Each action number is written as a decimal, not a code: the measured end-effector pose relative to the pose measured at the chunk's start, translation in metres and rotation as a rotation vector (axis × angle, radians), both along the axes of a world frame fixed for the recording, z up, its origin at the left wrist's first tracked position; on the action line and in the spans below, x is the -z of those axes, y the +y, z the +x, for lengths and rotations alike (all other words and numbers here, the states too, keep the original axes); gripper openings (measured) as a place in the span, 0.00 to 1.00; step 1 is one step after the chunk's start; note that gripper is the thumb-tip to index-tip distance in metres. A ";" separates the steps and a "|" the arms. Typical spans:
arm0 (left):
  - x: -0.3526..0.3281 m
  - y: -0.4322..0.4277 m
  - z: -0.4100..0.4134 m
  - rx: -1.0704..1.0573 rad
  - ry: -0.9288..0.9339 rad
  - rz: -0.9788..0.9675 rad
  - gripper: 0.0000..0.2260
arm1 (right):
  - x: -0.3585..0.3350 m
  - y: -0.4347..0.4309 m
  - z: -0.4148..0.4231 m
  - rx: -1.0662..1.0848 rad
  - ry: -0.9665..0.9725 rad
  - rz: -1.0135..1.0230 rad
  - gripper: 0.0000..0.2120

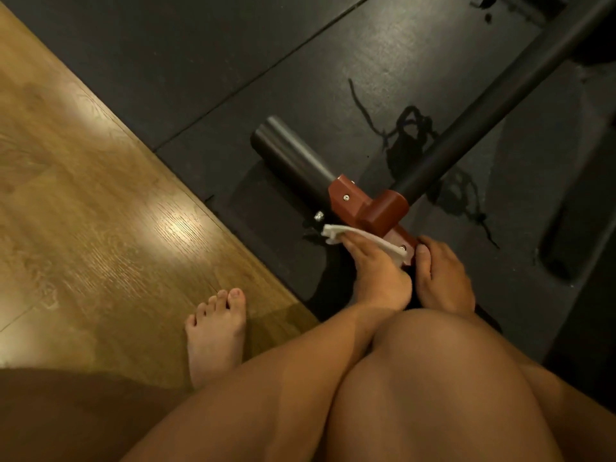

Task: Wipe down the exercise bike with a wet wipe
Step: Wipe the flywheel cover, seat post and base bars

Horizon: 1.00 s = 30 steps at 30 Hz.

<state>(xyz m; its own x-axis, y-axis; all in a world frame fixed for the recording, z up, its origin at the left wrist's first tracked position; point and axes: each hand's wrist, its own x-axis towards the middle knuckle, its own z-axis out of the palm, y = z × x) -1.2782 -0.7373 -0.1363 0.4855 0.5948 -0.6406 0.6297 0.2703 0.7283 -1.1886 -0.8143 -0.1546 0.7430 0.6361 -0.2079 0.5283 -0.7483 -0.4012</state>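
Currently: left hand (376,271) is holding a white wet wipe (356,235) against the red bracket (380,208) at the exercise bike (483,105) base. Right hand (443,278) is gripping the bracket's near end. Black base tube (293,158) is lying on dark mat (233,78); bare foot (216,331) is standing on wood floor (83,195).

Bare left hand (380,271) and right hand (445,278), bare forearm (283,371), knee (433,361) and foot (215,338)

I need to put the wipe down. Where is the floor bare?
Wooden floor left of the black mat, past the bare foot, is bare. So is the mat beyond the black base tube. Crowded: the red bracket, under left hand, wet wipe and right hand.
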 end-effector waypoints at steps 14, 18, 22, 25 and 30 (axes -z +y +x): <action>0.002 0.010 -0.017 0.305 0.100 0.454 0.51 | 0.008 0.000 0.003 0.047 -0.044 0.133 0.17; 0.019 0.005 -0.035 0.584 0.238 0.644 0.52 | 0.000 0.001 0.001 0.094 -0.051 0.357 0.18; 0.017 0.073 -0.025 0.614 0.299 0.901 0.46 | -0.042 0.037 0.006 -0.272 -0.428 0.528 0.13; 0.012 0.136 -0.011 0.753 0.361 0.971 0.41 | -0.066 0.090 0.005 -0.602 -0.612 0.232 0.11; 0.013 0.184 -0.027 0.922 0.503 1.110 0.38 | -0.071 0.126 0.003 -0.863 -0.642 -0.393 0.24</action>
<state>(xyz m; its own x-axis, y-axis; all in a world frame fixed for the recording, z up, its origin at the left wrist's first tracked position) -1.3052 -0.5534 -0.1493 0.8186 0.4925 -0.2955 0.5040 -0.8627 -0.0418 -1.1857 -0.6882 -0.0839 0.1308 0.9606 -0.2450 0.9495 -0.0503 0.3098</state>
